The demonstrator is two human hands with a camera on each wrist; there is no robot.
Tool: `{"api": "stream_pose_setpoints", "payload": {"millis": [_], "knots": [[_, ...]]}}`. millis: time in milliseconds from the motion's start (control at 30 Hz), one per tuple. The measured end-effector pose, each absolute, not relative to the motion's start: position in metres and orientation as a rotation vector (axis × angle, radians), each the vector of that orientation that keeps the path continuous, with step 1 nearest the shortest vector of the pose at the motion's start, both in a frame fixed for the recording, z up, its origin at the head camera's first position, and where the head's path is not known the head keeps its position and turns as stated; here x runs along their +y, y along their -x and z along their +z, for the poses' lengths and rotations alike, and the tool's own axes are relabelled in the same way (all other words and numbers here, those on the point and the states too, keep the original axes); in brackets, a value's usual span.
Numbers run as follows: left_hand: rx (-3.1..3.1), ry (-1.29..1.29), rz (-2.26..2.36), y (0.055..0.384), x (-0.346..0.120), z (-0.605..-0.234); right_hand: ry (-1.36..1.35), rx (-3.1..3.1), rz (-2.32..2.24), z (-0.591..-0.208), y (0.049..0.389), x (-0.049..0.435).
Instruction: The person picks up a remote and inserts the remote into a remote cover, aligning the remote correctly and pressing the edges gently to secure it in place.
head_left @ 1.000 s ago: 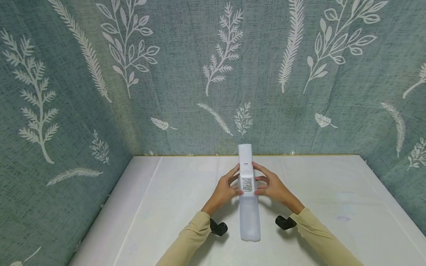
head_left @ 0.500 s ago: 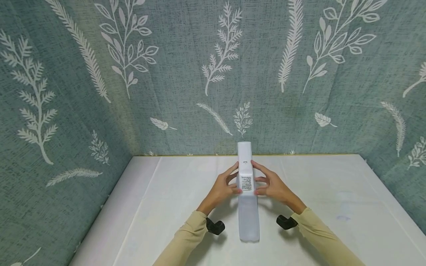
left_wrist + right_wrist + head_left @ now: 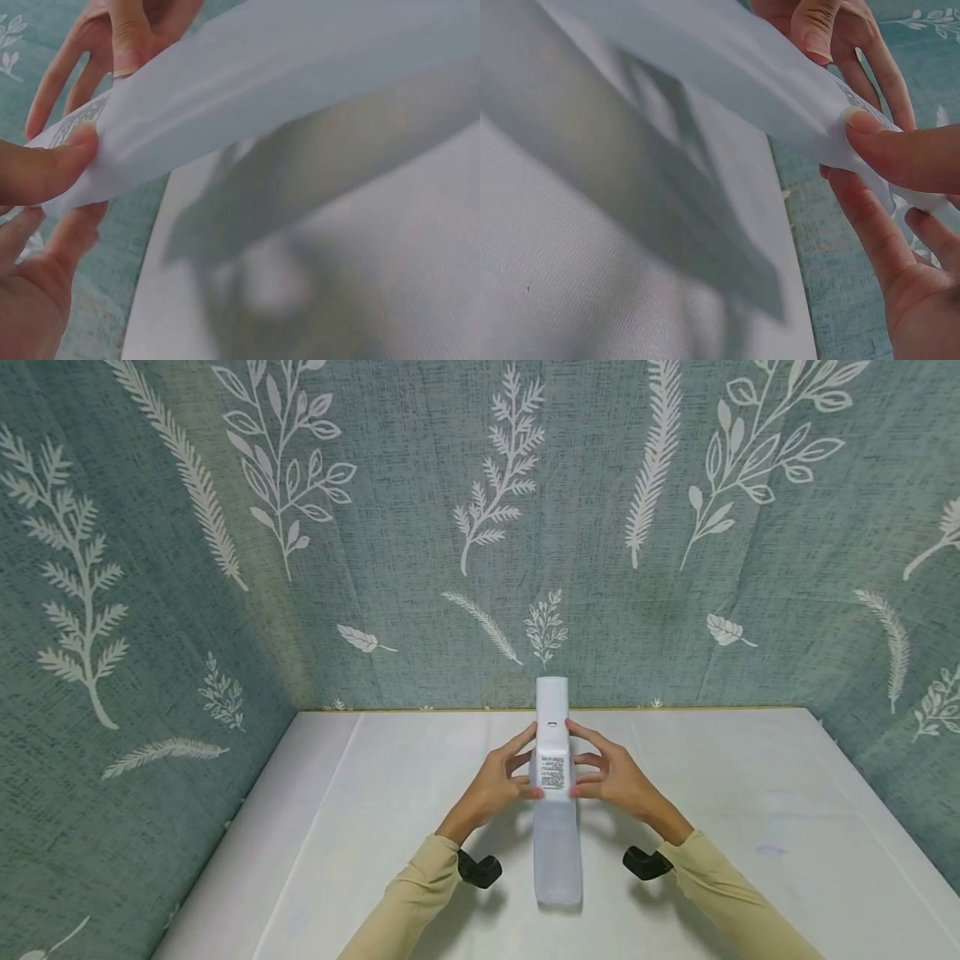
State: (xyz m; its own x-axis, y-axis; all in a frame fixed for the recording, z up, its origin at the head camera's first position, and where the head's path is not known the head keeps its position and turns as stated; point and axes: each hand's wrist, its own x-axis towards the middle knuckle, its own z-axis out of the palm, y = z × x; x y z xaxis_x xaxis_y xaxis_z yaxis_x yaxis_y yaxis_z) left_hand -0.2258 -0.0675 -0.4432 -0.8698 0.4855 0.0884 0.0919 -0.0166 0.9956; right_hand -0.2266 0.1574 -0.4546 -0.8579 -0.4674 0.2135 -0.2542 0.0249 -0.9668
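In the head view a long, narrow white plastic device (image 3: pixel 553 739) is held lengthwise away from me. Its upper face carries a printed label and a small slot, and its near half is a smooth, frosted-looking length. My left hand (image 3: pixel 491 785) pinches its left edge with thumb and fingers, while my right hand (image 3: pixel 617 779) does the same on the right edge. Both wrist views show the device (image 3: pixel 225 97) raised off the table, its shadow lying below. The right wrist view has a thumb (image 3: pixel 900 154) pressing beside the label. The device's underside is mostly hidden; its exact kind cannot be told.
A white-covered table (image 3: pixel 360 860) spreads beneath the hands. Green leaf-patterned cloth (image 3: pixel 420 527) hangs along the back and both sides. Black wrist mounts (image 3: pixel 480 868) stick out under the sleeves.
The device's far end has risen slightly and the device has shifted a little left. My left forearm has moved a bit left. Both hands keep their hold.
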Motion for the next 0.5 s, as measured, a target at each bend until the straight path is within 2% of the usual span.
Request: {"api": "stream_pose_setpoints", "payload": {"millis": [133, 500], "knots": [[1.985, -0.620, 1.968, 0.218, -0.067, -0.432, 0.769, 2.121, -1.954, -0.454, 0.226, 0.158], [1.966, -0.628, 2.026, 0.215, -0.066, -0.431, 0.791, 2.053, -1.970, -0.455, 0.225, 0.159]]}}
